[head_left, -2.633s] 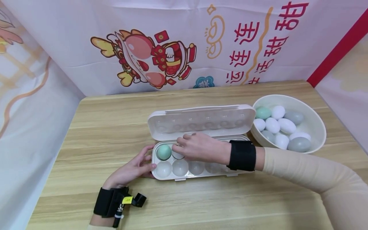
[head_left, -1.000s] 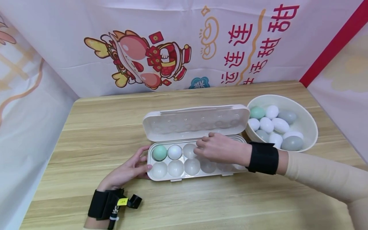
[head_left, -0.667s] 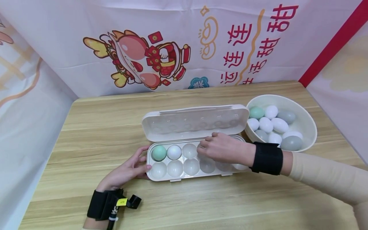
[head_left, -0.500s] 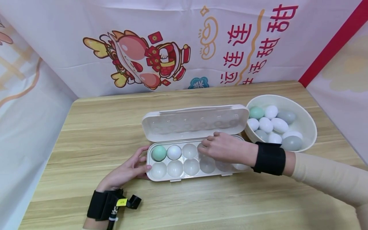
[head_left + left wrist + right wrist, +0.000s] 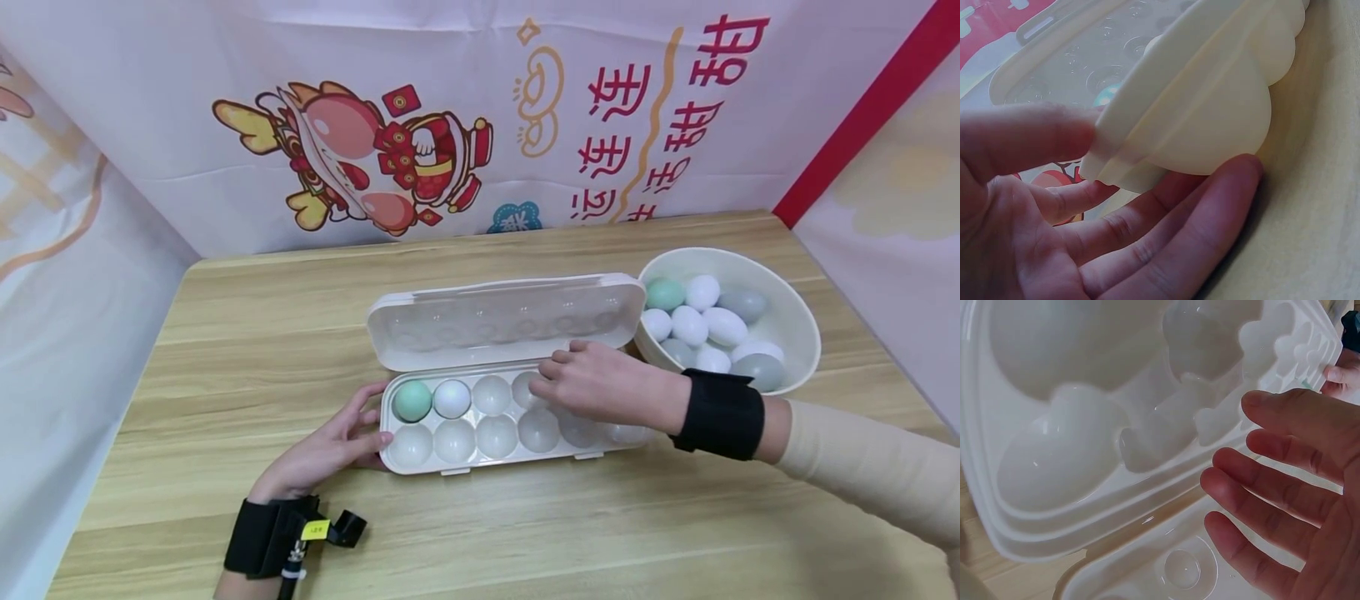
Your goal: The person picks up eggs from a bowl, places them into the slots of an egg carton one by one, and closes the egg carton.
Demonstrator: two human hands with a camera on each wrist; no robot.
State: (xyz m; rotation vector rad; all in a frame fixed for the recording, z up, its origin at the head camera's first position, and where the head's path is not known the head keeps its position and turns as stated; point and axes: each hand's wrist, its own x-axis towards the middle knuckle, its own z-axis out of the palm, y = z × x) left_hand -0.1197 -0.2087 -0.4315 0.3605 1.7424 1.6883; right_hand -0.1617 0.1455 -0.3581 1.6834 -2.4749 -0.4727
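Observation:
A plastic egg box (image 5: pixel 495 367) lies on the table with its lid (image 5: pixel 504 321) tipped back. In its back row, the left-end cup holds a green egg (image 5: pixel 412 402) and the cup beside it a white egg (image 5: pixel 452 400). My left hand (image 5: pixel 341 446) grips the box's left end; in the left wrist view the thumb (image 5: pixel 1029 137) is at the rim and the fingers (image 5: pixel 1204 231) are under the end cup. Over the right half of the box hovers my right hand (image 5: pixel 600 383). The right wrist view shows its fingers (image 5: pixel 1272 519) loosely bent, holding nothing.
To the right of the box stands a white bowl (image 5: pixel 798 333) with several white, grey and green eggs, close against the lid's right end. A printed cloth (image 5: pixel 337 42) hangs behind the wooden table (image 5: pixel 495 542).
My right hand has left the white egg in its cup and moved right along the box. My left hand keeps its grip. The head view has shifted slightly.

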